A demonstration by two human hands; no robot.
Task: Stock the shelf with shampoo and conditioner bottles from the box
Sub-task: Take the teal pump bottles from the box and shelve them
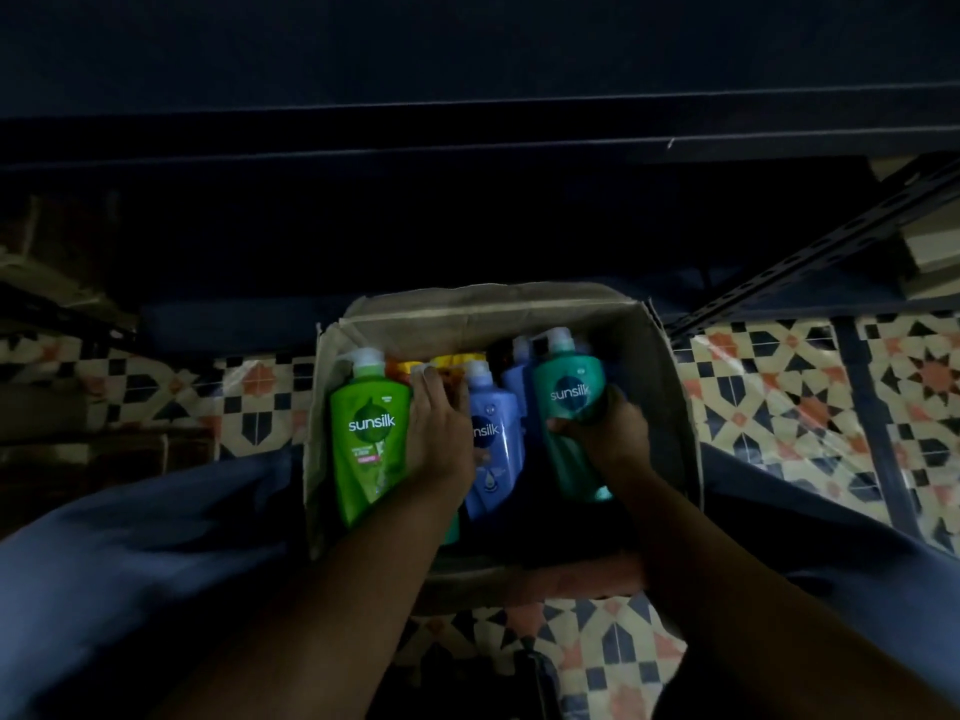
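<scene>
An open cardboard box (670, 407) sits on the floor between my knees, with several pump bottles inside. My left hand (441, 439) grips the right side of a bright green Sunsilk bottle (366, 439) at the box's left. My right hand (608, 433) grips a teal Sunsilk bottle (569, 392) at the box's right, thumb across its front. A blue Sunsilk bottle (493, 423) lies between the two hands, partly hidden by my left hand. More blue, dark and orange-yellow bottles (441, 366) show at the back of the box. The dark shelf (467, 132) runs across the top.
The floor (779, 407) is patterned tile in cream, orange and dark blue. A perforated metal shelf upright (810, 257) slants down at the right. My knees in blue cloth (130, 537) flank the box. Dim boxes (52, 262) stand at far left under the shelf.
</scene>
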